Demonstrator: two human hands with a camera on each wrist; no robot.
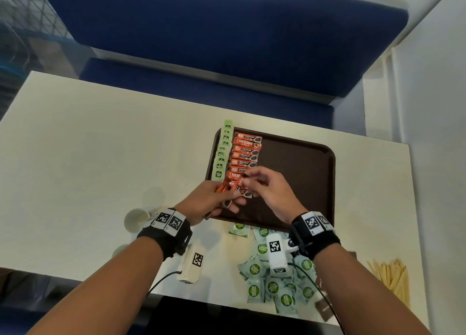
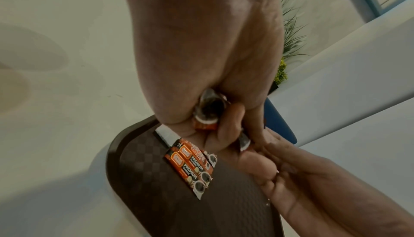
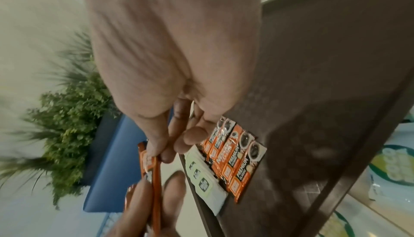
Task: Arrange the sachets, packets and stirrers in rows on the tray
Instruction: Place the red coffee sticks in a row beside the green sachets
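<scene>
A brown tray (image 1: 302, 173) lies on the white table. Along its left edge runs a row of green sachets (image 1: 223, 150), and beside them a row of orange coffee sachets (image 1: 245, 155). Over the tray's near left corner my left hand (image 1: 227, 198) grips a bunch of orange coffee sachets (image 1: 228, 185). My right hand (image 1: 245, 179) pinches the top end of one sachet (image 3: 152, 166) in that bunch. In the left wrist view the bunch (image 2: 206, 117) sits in my curled fingers above the laid row (image 2: 192, 166).
A heap of white-and-green sachets (image 1: 274, 281) lies on the table in front of the tray. Wooden stirrers (image 1: 390, 276) lie at the near right. A paper cup (image 1: 136, 220) stands left of my left wrist. A blue bench (image 1: 201, 44) runs behind the table.
</scene>
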